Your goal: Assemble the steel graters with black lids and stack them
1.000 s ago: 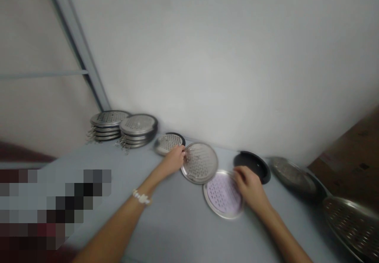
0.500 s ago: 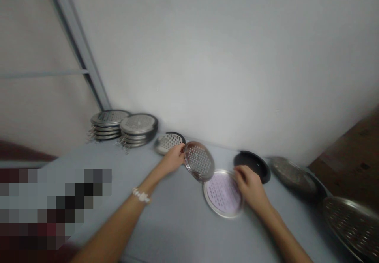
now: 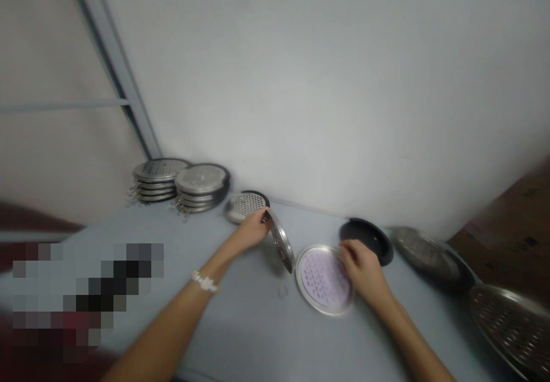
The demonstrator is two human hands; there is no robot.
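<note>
My left hand (image 3: 254, 227) is closed on the rim of a round perforated metal disc (image 3: 281, 241), much like a grater plate. It is held tilted, almost edge-on to me, above the table. To its right, my right hand (image 3: 361, 267) has its fingers closed at the right rim of a second round metal disc (image 3: 324, 280) with a pale purple slotted face. Its fingertips are partly blurred. Just behind the right hand lies a round black shallow dish (image 3: 365, 240). Close behind the left hand, another perforated disc (image 3: 246, 203) rests in a black rim.
Two stacks of metal discs, the left stack (image 3: 160, 170) and its neighbour (image 3: 201, 178), stand by the wall with small chains hanging. More discs, one dark (image 3: 425, 253) and one large (image 3: 513, 325), lie at right. A faint ring (image 3: 282, 291) is on the grey table (image 3: 240, 325).
My left hand has turned its disc from facing me to nearly edge-on, so a faint ring on the table now shows. My right hand and the purple-faced disc have hardly moved.
</note>
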